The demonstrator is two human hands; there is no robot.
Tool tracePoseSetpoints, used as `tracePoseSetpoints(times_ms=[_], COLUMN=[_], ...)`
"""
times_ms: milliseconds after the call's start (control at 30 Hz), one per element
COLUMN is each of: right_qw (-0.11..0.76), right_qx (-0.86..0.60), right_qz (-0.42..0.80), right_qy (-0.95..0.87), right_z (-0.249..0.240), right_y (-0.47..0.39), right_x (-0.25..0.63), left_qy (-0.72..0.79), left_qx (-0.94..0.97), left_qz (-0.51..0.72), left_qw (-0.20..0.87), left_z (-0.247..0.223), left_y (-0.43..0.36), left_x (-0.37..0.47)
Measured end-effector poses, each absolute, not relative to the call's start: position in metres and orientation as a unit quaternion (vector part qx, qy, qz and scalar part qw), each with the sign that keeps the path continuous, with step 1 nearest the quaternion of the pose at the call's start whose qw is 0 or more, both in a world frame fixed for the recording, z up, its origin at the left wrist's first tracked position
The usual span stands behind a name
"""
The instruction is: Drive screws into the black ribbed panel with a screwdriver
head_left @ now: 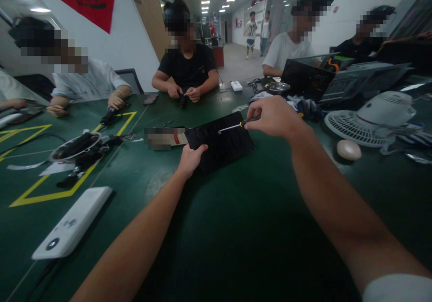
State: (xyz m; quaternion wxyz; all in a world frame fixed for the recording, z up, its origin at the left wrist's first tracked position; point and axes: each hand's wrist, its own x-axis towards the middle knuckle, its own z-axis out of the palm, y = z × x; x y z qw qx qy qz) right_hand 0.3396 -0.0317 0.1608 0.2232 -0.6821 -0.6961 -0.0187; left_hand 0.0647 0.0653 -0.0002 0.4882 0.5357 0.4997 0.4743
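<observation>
A flat black rectangular panel [224, 151] is tilted up over the green table, in the middle of the head view. My left hand [191, 160] grips its left edge, thumb across the face. In my right hand [272, 116] is a screwdriver [232, 127] with a dark handle, yellow collar and thin metal shaft, held by its handle. The shaft points left across the panel, and a small shiny round thing, maybe a screw, shows at its tip. Whether the tip touches the panel, I cannot tell. Behind the left hand lies a beige and red package [165, 138], partly blurred.
A white power bank [72, 223] lies at the left on the green table [236, 248]. Beyond it are a metal ring with black parts [79, 146]. At the right are a white fan [374, 117], a pale rounded object [348, 150] and a black case [307, 79]. Several people sit opposite.
</observation>
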Motion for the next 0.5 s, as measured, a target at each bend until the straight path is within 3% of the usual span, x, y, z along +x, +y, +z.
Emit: tracePoseSetpoints(times_ms=[500], right_qw=[0.249], right_qx=[-0.648], right_qz=[-0.039], right_qy=[-0.719], right_z=[0.1584], right_y=[-0.0279], right_x=[0.3432], left_qy=[0.496], left_qx=[0.531], left_qz=[0.480], left_qw=[0.491], left_z=[-0.0026], left_y=[0.0661], left_x=[0.0651])
